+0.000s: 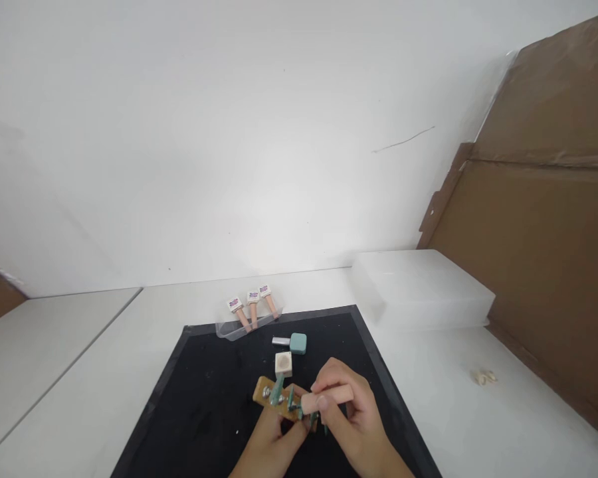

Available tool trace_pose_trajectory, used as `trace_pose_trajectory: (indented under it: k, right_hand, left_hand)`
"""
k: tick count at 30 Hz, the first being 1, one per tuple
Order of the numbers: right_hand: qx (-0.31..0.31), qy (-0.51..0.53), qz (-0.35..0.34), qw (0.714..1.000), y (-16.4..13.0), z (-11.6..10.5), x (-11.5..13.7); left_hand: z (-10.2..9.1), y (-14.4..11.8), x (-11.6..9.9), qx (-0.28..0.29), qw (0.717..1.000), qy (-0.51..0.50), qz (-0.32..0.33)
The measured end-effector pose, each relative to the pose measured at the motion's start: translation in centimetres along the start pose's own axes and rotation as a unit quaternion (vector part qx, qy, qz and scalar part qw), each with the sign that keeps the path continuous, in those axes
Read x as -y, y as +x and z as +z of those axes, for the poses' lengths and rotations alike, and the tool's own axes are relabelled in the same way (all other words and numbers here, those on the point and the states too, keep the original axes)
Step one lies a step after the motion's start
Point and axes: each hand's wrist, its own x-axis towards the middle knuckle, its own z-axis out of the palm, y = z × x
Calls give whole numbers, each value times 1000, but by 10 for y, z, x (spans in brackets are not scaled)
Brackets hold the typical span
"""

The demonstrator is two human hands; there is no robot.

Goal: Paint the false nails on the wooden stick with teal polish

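A white counter [80, 372] runs across the view, and a black rectangular mat [204, 405] lies on it in front of the person. At the mat's far edge sits a shallow clear plastic tray [228, 330] with three peach-handled pieces with printed white tops [252, 305] leaning in it. Nearer, on the mat, lie a teal square cap with a silver stem [294, 342] and, just below it, a cream square cap [284, 364].

The left hand [269, 441] comes up from the bottom edge and grips from beneath a small tan wooden board with metal studs and green parts [274, 395], held just above the mat. The right hand [349, 411] is closed around a peach cylindrical piece [323, 400], whose end touches the board's right side.

Farther right stand a white rectangular block [418, 289], a small pale curled scrap [486, 377] on the counter, and brown cardboard sheets [543, 265] leaning at the wall.
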Motion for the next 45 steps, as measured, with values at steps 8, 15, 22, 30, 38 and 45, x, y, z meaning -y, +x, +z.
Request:
trace_pose_trajectory:
  k: [8,15,22,30,38,45]
  right_hand:
    - [-2,2,-1,1000,0,-1,0]
    - [-5,-7,14,1000,-1,-1,-3]
    - [-15,-10,17,1000,-3,-1,-5]
    - [-27,-4,31,999,-2,-1,-9]
    - [-42,7,35,998,-3,0,-9]
    - [-51,12,66,996,0,1,-4]
  left_hand:
    - [0,0,3,3,1000,13,-1]
    - [0,-2,6,12,999,39,-5]
    - [-1,-3,3,6,995,99,21]
    - [-1,-4,7,7,991,134,14]
    - [-2,-5,4,26,989,144,9]
    - [-1,-5,3,22,984,172,28]
